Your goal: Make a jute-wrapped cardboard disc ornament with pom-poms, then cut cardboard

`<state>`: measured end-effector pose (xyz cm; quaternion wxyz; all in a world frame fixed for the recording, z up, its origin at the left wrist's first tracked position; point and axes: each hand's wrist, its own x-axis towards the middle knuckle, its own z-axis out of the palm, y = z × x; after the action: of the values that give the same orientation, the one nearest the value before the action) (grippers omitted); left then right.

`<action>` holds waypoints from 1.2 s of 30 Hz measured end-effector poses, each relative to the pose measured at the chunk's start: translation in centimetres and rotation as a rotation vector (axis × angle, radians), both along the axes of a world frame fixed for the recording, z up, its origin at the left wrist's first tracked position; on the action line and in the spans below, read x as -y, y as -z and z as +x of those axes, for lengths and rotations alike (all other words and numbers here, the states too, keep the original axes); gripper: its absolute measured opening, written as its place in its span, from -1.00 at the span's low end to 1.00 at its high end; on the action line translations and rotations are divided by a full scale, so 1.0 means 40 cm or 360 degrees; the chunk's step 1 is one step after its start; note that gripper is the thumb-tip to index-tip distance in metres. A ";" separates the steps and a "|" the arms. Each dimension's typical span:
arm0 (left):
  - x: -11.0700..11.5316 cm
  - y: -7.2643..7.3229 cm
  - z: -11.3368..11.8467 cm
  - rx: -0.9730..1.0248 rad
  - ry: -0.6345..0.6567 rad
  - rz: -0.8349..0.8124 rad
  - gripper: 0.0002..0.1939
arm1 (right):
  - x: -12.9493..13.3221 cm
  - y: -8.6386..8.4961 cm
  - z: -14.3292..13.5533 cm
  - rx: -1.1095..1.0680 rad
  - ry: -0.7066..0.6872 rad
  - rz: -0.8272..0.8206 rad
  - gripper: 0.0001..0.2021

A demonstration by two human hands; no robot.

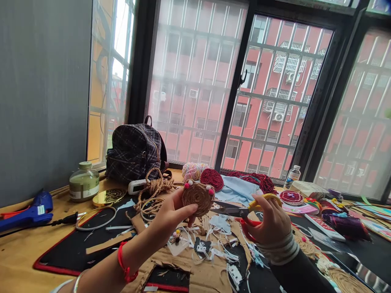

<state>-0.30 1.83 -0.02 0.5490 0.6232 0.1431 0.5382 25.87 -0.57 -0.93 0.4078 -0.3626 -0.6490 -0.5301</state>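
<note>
My left hand [177, 206] grips a round coaster of coiled jute twine [198, 198] between thumb and fingers, holding it up above the table. Pink and white pompoms [190, 184] sit in two small groups along its upper edge. In my right hand [271, 219] is a pair of scissors [244, 211] with one yellow and one red handle. The blades point left, and their tips are close to the coaster's right edge; whether they touch it I cannot tell. Fingers of my right hand pass through the handles.
Cut cardboard [171, 264] and white scraps lie below my hands. A jute rope bundle [155, 185], plaid backpack [134, 150], green-filled jar [84, 182] and blue glue gun [29, 213] stand left. Yarn [212, 179], a bottle [292, 177] and a red-white remote [324, 228] lie behind and right.
</note>
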 end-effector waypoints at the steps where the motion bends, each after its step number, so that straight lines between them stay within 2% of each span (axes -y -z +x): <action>1: 0.000 -0.002 0.001 0.0023 -0.0034 -0.0010 -0.70 | -0.003 0.000 0.002 -0.0080 -0.0002 -0.0049 -0.44; 4: -0.003 -0.008 0.003 0.0073 -0.0193 -0.0079 -0.65 | -0.022 0.001 0.013 -0.0514 0.0152 -0.0431 -0.47; 7: -0.013 -0.005 0.008 0.0086 -0.0327 -0.0166 -0.62 | -0.058 0.022 0.036 -0.0811 0.0455 -0.1072 -0.55; 9: -0.019 0.000 0.012 0.0066 -0.0363 -0.0210 -0.63 | -0.088 0.059 0.057 -0.0859 0.0468 -0.1489 -0.58; 10: -0.021 0.003 0.015 0.0048 -0.0369 -0.0225 -0.64 | -0.102 0.082 0.067 -0.0844 0.0396 -0.1690 -0.54; 11: -0.021 0.006 0.017 0.0025 -0.0371 -0.0236 -0.64 | -0.115 0.105 0.075 -0.0834 0.0341 -0.1783 -0.52; 14: -0.020 0.013 0.022 -0.0024 -0.0375 -0.0234 -0.66 | -0.131 0.148 0.076 -0.0608 0.0210 -0.1611 -0.60; 17: -0.025 0.022 0.025 -0.0048 -0.0333 -0.0220 -0.64 | -0.112 0.127 0.035 -0.0428 0.0022 -0.1453 -0.79; 19: -0.031 0.031 0.029 -0.0083 -0.0263 -0.0199 -0.61 | -0.085 0.092 -0.011 -0.0598 -0.0352 -0.1492 -0.81; 22: -0.031 0.045 0.039 -0.0153 -0.0153 -0.0158 -0.59 | -0.043 0.052 -0.081 -0.0998 -0.1131 -0.1830 -0.64; 24: -0.023 0.052 0.048 -0.0194 -0.0072 -0.0153 -0.60 | -0.023 0.043 -0.116 -0.1233 -0.1396 -0.1883 -0.61; 28: -0.005 0.060 0.065 -0.0260 0.0053 -0.0180 -0.58 | -0.006 0.045 -0.147 -0.1633 -0.1523 -0.1892 -0.58; 36: -0.014 0.084 0.071 -0.0337 0.0030 -0.0131 -0.59 | -0.003 0.032 -0.159 -0.2001 -0.1585 -0.1940 -0.60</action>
<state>2.52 2.37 -3.38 0.5610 0.6549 0.2163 0.4578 19.51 -0.45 -2.22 0.5963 -0.4109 -0.5542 0.4106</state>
